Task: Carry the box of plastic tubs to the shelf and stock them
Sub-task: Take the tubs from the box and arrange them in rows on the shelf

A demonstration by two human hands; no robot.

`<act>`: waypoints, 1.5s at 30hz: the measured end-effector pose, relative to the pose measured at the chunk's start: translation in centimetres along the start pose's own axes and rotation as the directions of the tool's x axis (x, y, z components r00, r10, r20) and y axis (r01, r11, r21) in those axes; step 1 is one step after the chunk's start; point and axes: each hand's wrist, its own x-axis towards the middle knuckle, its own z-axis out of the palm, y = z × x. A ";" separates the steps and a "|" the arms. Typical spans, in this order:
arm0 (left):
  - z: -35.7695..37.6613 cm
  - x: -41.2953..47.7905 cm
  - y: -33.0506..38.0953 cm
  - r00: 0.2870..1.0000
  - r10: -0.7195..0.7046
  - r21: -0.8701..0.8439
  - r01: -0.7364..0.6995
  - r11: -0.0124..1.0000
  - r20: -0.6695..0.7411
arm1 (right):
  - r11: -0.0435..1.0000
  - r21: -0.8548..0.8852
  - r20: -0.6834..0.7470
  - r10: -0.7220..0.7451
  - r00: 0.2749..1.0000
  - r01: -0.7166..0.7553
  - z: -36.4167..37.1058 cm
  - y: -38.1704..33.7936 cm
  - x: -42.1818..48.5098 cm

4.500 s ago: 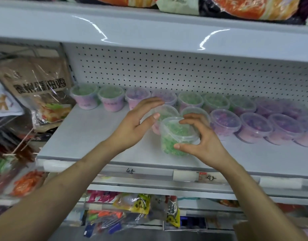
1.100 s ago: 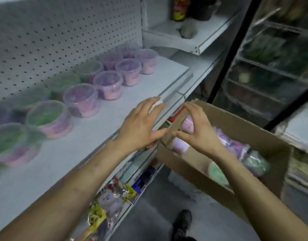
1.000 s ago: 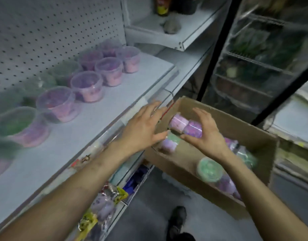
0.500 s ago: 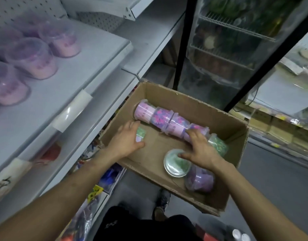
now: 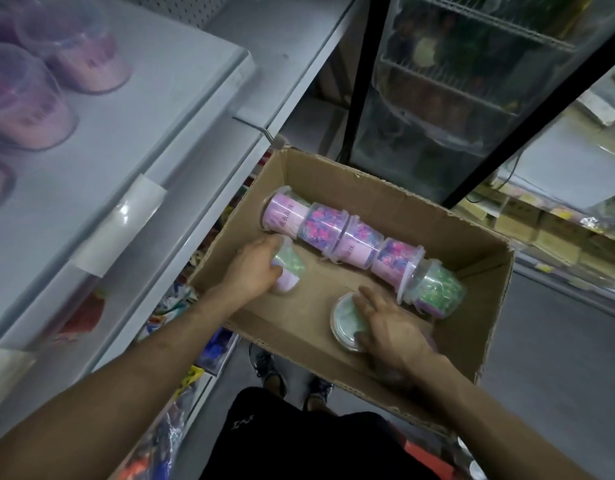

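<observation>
flanking box point(image 5: 385, 188) (tubs point(image 5: 361, 237) inside): shelf point(image 5: 143, 133), fridge point(image 5: 455, 98)

Open cardboard box point(image 5: 385, 195), lidded tubs point(image 5: 359, 242) lying inside

My left hand point(image 5: 254, 268) curls over the side-lying tub point(image 5: 292, 268) and hides its near half. My right hand point(image 5: 389, 327) covers part of the upright tub point(image 5: 342, 318); whether it grips or only rests there, I cannot tell. Far left of my left hand, the shelf tubs point(image 5: 39, 109) are blurred and cut by the edge. The print on the pink tub point(image 5: 285, 213) just beyond my left fingers is too small to read
</observation>
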 end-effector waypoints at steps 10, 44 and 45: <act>0.9 1.9 -0.3 0.982 -0.025 -0.135 0.051 0.990 0.190 | 0.969 0.202 0.101 0.122 0.987 -0.140 -0.5 0.4 1.5; -6.3 -8.5 1.2 0.923 -0.019 -0.401 -0.149 0.904 -0.385 | 0.793 0.545 -0.505 0.048 0.862 0.274 -10.4 -4.9 2.2; -7.4 -9.5 1.2 0.903 -0.037 -0.403 -0.154 0.902 -0.428 | 0.785 0.528 -0.539 0.016 0.842 0.323 -11.7 -5.9 2.4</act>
